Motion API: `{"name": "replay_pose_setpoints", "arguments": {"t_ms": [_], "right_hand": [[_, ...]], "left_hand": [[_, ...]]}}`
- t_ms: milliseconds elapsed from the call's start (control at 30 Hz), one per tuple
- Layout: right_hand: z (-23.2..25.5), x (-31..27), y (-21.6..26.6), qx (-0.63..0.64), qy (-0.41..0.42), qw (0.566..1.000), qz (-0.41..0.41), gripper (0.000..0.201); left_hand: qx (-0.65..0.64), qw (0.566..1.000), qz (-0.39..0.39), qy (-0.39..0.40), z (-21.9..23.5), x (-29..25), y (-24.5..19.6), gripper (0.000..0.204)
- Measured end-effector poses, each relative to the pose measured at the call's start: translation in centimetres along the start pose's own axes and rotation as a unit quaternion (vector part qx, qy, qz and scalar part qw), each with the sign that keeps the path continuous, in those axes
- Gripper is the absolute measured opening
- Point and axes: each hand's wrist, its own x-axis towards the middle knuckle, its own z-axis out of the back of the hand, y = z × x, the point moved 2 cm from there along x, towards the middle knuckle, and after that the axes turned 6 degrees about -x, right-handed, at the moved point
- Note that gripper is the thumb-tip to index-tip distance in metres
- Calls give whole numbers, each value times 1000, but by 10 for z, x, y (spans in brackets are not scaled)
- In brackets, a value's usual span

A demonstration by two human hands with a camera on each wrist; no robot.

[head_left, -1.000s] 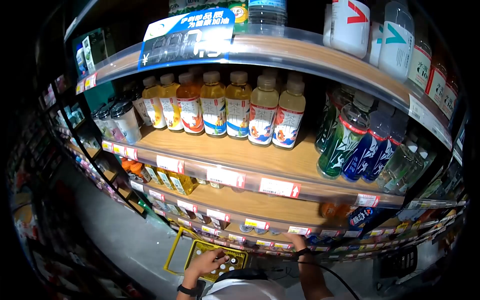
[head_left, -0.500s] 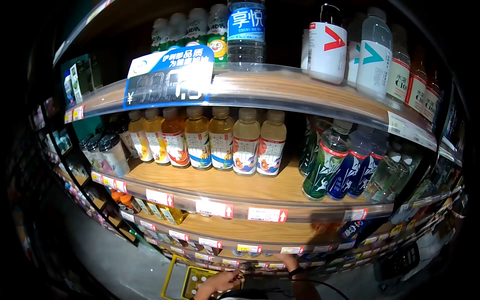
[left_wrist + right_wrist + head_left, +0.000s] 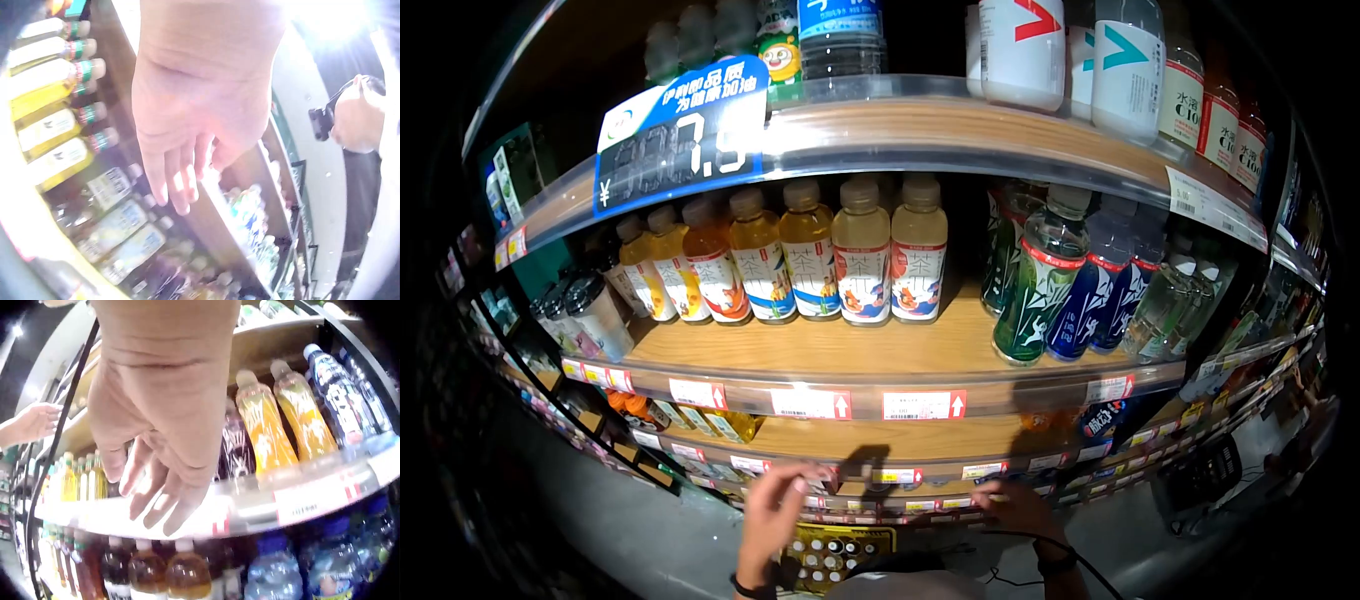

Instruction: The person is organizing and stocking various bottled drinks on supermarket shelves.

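My left hand [image 3: 772, 510] is raised in front of the lower shelves, its fingers loosely bent. In the left wrist view those fingers [image 3: 178, 181] hang relaxed with nothing between them, beside rows of bottles. To the right, my right hand [image 3: 1022, 515] hovers before the low shelf edge, palm down. The right wrist view shows its fingers [image 3: 159, 494] loosely curled and holding nothing, overlapping a shelf edge with price tags. Near it stand orange drink bottles [image 3: 265, 428]. Below and between the hands sits a yellow basket [image 3: 890, 535] with several capped bottles [image 3: 830, 560] inside.
A row of tea bottles [image 3: 805, 265] stands on the middle shelf [image 3: 800, 345], with green and blue bottles [image 3: 1040, 285] to their right. White-labelled bottles [image 3: 1125, 75] and a blue price sign [image 3: 680, 130] are on the upper shelf. A black cable [image 3: 1040, 538] runs near my right hand.
My left hand has risen from over the basket to in front of the lower shelf edge. My right hand has drawn back from the low shelf. The head view has shifted.
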Motion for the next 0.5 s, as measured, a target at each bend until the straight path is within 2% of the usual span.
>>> {"name": "replay_pose_setpoints", "arguments": {"t_ms": [33, 67, 133, 167, 233, 267, 300, 333, 367, 433, 467, 500], "right_hand": [[11, 3, 8, 21, -56, 997, 57, 24], [22, 5, 23, 18, -46, 997, 54, 24], [50, 7, 65, -19, -143, 989, 11, 17], [58, 10, 80, -22, -134, 991, 12, 17], [74, 19, 108, -45, -267, 953, 137, 14], [78, 30, 114, -46, -261, 954, 138, 14], [85, 38, 124, -132, -330, 910, 212, 21], [88, 45, 133, -215, -394, 848, 280, 29], [85, 56, 137, -215, -390, 850, 280, 29], [73, 78, 139, -333, -474, 786, 218, 44], [69, 86, 136, -331, -469, 790, 215, 44], [64, 91, 131, -409, -466, 762, 187, 56]], "left_hand": [[27, 997, -61, -42, 5, 15, -10, 13], [55, 987, -121, -86, 8, 30, -19, 10], [153, 955, -212, -141, 9, 66, -32, 4], [222, 936, -228, -150, 8, 82, -39, 2], [330, 888, -268, -174, 6, 115, -44, 5], [368, 863, -291, -188, 4, 130, -37, 7], [406, 837, -306, -204, 3, 140, -32, 10], [442, 809, -320, -217, 0, 147, -29, 13], [454, 798, -317, -240, -4, 148, -29, 17], [454, 808, -289, -240, 0, 145, -27, 15], [454, 817, -262, -239, 4, 143, -24, 13], [454, 814, -277, -233, 7, 143, -22, 13]]}}
